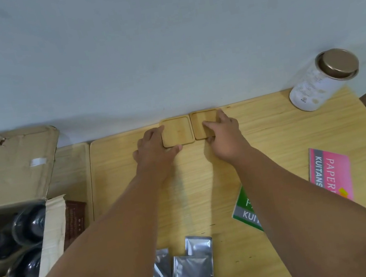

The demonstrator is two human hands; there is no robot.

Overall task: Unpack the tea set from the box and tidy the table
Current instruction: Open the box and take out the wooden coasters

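Against the wall, my left hand (154,147) and right hand (221,130) rest spread on two wooden coasters (177,131), gripping nothing. Pushing unevenly could skew them; reaching back might sweep the foil sachets (193,270) off the table (274,147).

Two coasters (177,131) lie side by side at the table's (273,138) far edge, box (7,171) left, canister (321,80) right.
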